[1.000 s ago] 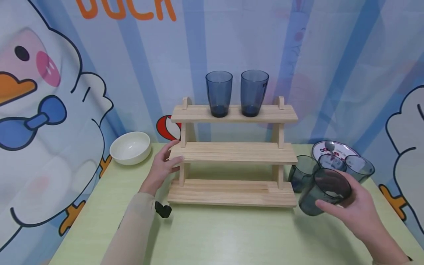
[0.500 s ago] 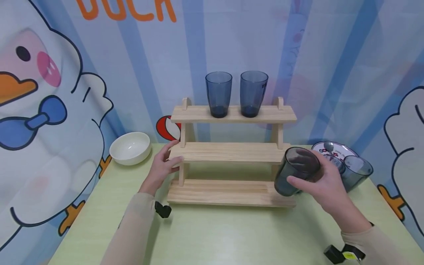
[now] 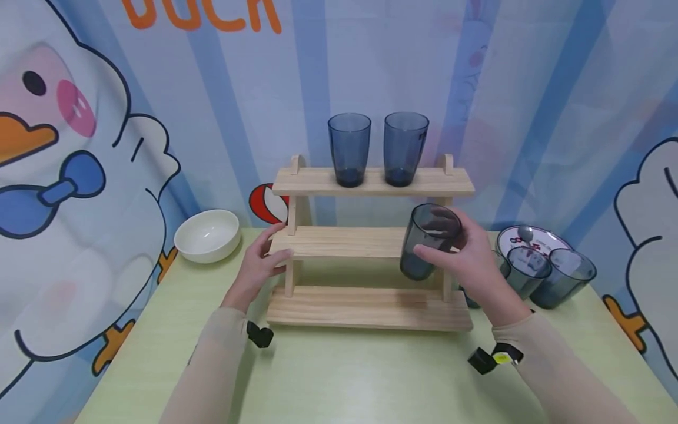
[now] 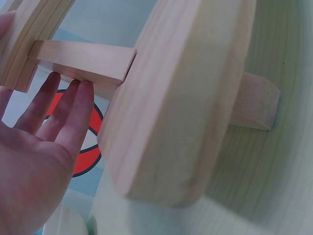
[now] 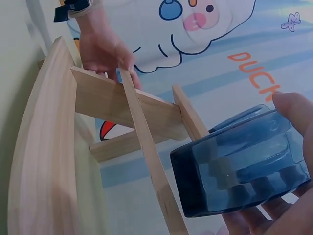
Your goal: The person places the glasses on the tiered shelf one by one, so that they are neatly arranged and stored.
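In the head view a three-tier wooden display rack (image 3: 339,242) stands mid-table. My left hand (image 3: 259,265) grips its left end, the thumb on the middle shelf and the fingers against the side support (image 4: 88,58). My right hand (image 3: 474,262) holds a smoky blue tumbler (image 3: 424,250), thumb on the near side and fingers around the far side. The tumbler (image 5: 239,166) is tilted and overlaps the right part of the middle shelf. Two like tumblers, a left one (image 3: 349,150) and a right one (image 3: 405,150), stand upright on the top shelf.
Right of the rack are more tumblers (image 3: 567,280), one partly hidden behind my right hand. Behind them lies a patterned plate (image 3: 553,237) with a spoon (image 3: 525,234) on it. A white bowl (image 3: 208,237) sits at the back left. A duck-print curtain (image 3: 233,106) hangs behind the table.
My right hand has carried the tumbler left and upward, from beside the other tumblers to the middle shelf's right part. My left hand has stayed at the rack's left end.
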Available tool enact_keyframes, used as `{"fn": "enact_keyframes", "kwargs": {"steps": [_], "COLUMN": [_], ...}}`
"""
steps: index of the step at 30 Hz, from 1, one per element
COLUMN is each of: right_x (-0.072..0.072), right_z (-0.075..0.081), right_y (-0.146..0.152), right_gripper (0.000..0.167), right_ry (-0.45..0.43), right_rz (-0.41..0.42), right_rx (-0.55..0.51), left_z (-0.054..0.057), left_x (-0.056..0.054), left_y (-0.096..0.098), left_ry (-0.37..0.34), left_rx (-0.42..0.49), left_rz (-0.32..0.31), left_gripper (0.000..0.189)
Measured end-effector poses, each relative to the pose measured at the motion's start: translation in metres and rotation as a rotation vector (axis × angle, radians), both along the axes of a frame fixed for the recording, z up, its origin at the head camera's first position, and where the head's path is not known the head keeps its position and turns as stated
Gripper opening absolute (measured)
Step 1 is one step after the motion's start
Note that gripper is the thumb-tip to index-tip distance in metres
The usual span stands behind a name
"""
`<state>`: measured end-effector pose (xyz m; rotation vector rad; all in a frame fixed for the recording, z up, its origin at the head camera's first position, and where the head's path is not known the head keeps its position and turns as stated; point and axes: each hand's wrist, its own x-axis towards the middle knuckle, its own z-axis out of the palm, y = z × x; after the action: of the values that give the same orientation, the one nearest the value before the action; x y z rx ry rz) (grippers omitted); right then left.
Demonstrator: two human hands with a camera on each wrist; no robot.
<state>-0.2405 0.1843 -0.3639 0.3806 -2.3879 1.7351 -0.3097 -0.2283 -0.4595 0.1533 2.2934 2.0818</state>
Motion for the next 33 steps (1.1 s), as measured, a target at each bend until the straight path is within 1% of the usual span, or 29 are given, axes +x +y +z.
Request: {"fn": "enact_keyframes", "kwargs": {"steps": [10, 17, 20, 27, 33], "right_x": [-0.027, -0.046, -0.051, -0.059, -0.066], "right_z": [0.012, 0.012, 0.013, 0.017, 0.010], "right_y": [-0.037, -0.067, -0.076, -0.091, -0.097], "right_gripper": [0.073, 0.071, 0.072, 0.077, 0.079], "right_ry": [-0.016, 0.020, 0.020, -0.030, -0.045], "right_rz": [0.046, 0.096, 0.104, 0.096, 0.099], "right_rx": [-0.084, -0.122, -0.110, -0.091, -0.097], "left_z": [0.000, -0.001, -0.001, 0.001, 0.000], "left_x": [0.000, -0.001, -0.001, 0.001, 0.001], "left_y": [-0.002, -0.001, -0.001, 0.000, 0.000], "left_ry": [0.018, 0.014, 0.009, 0.006, 0.013], "left_rx": [0.003, 0.015, 0.022, 0.027, 0.021], "left_rz": [-0.004, -0.011, -0.014, -0.010, -0.014], "left_gripper": [0.065, 0.066, 0.066, 0.067, 0.067]}}
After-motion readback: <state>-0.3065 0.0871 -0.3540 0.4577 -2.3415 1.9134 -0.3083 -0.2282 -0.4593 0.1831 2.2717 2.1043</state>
